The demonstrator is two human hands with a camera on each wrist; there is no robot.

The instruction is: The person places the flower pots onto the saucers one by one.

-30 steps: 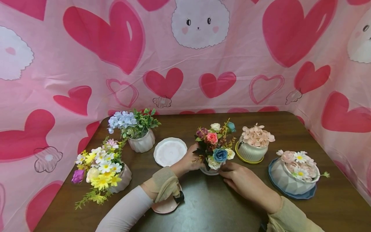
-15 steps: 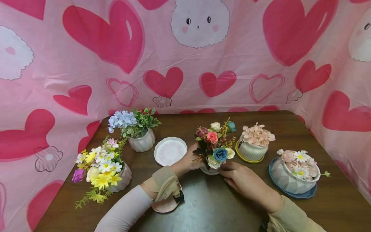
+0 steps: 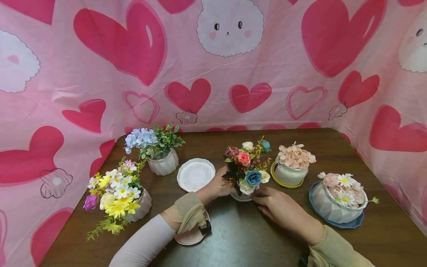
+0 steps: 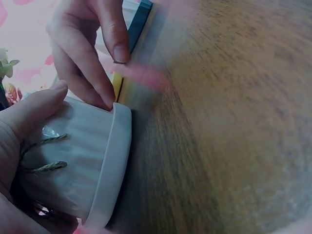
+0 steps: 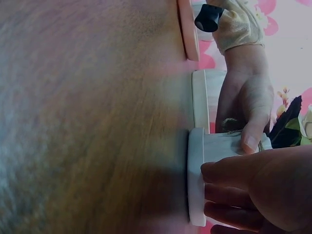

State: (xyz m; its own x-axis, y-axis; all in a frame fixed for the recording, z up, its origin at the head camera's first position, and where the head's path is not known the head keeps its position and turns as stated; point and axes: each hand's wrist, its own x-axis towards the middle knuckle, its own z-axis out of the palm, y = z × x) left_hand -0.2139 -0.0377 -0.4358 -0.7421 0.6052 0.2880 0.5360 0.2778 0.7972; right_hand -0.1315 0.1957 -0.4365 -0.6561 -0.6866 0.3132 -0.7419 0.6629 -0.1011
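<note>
Almost nothing had changed over the last second: the left hand [image 3: 221, 184], the right hand [image 3: 278, 207] and the off-white, faintly rippled round pot [image 4: 80, 151] had all held position, so I read it as a steadying hold, not a carry. Left had the pot gripped, thumb flat on its wall, fingers curled round. Right was loosely extended, fingertips touching the rim of the smooth white round saucer [image 4: 118, 146] under the pot, thumb apart, nothing pinched. Pot stood upright about mid-table on the dark brown wood-grain table [image 3: 240, 237]; couldn't tell if it was fully seated. Rough twine ends [image 4: 51, 166] stuck out from its wall; artificial roses in pink, blue and cream [image 3: 246, 163] filled the top. Left of it, a white scalloped plate [image 3: 196, 174] lay bare; nearer, a glossy pink saucer [image 3: 190, 239]. Right: a ribbed cream pot [image 3: 291, 174] on a yellow saucer [image 3: 287, 184], then a faceted white pot [image 3: 331, 205] on a scalloped blue plate [image 3: 350, 224].
</note>
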